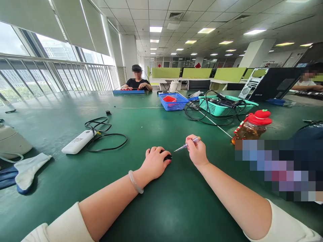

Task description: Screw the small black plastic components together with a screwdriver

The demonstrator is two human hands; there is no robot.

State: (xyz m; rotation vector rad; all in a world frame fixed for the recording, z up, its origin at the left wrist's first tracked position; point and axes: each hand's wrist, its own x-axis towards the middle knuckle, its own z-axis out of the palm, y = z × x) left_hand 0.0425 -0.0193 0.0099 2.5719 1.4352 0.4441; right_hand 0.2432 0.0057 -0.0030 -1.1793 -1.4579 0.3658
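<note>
My left hand [155,164] rests low over the green table [161,127], fingers curled round a small black object [168,157]. Most of that object is covered by the fingers, so I cannot make out its kind. In my right hand [198,153], a slim screwdriver [180,148] with a clear handle is gripped between thumb and fingers. Its metal tip points left, just right of the black object and apart from it.
A white power bank [79,142] and a black cable [108,135] lie to the left, with gloves [32,171] nearer. Beyond are a blue basket [174,106] and a teal basket [219,110] of cables. A red-lidded bottle [252,126] stands right. A person [137,82] sits across.
</note>
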